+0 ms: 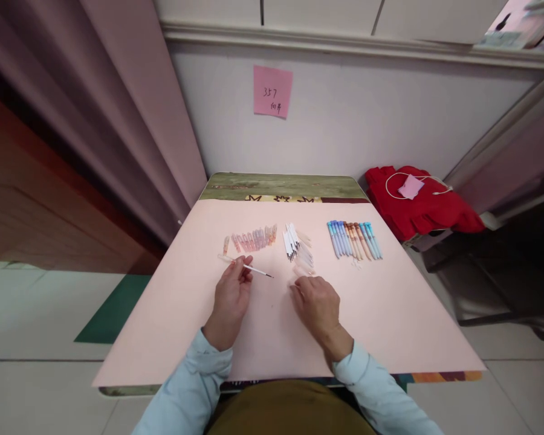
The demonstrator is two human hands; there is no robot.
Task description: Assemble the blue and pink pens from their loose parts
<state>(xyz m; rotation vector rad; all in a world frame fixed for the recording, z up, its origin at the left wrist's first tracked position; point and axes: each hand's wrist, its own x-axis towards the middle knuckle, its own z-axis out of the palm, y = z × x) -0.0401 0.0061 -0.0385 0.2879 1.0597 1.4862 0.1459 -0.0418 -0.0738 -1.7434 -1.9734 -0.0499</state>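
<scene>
My left hand (233, 290) pinches a thin white pen refill (259, 272), its dark tip pointing right. A pale stick-like part (225, 258) shows on the other side of those fingers; whether it belongs to the refill I cannot tell. My right hand (318, 302) is closed, palm down, at the near end of a heap of clear pen parts (304, 257). What its fingertips hold is hidden. Several white refills (291, 241) with dark tips lie beside that heap. Beyond my left hand is a row of translucent pinkish pen pieces (256, 239).
Several pens (354, 240) in blue, brown and light blue lie in a row on the right, with tiny white bits (356, 264) below. Pale pink paper covers the table (381, 338). A red cloth (417, 211) with a white cord sits past the right edge; a wall stands behind.
</scene>
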